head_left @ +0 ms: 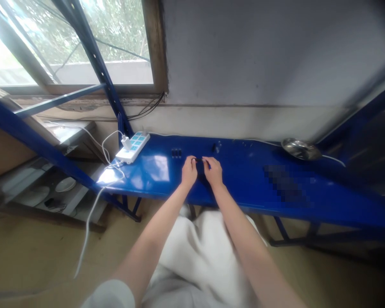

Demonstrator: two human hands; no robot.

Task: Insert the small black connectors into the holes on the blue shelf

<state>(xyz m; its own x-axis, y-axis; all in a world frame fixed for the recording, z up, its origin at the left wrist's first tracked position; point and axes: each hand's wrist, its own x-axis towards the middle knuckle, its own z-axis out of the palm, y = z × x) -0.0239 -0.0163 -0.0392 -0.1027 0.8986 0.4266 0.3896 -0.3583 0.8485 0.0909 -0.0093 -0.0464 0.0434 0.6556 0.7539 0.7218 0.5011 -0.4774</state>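
Note:
Between the fingertips of both hands is a small, thin black piece (199,160), too small to name more exactly. My left hand (189,172) pinches one end of it, and my right hand (213,171) grips the other. Both hands are just above the blue table (244,184). Beyond and left of my left hand, several small dark pieces (176,153) stand in a short row. A small black piece (214,148) lies behind my right hand, beside some clear bits (219,146).
On the left, a white power strip (133,147) has a plug in it and a cable (89,218) hanging to the floor. A shiny metal bowl (300,149) sits at the back right. Right of my hands is a blurred-out dark object (285,184). Blue frame posts (96,60) rise by the window.

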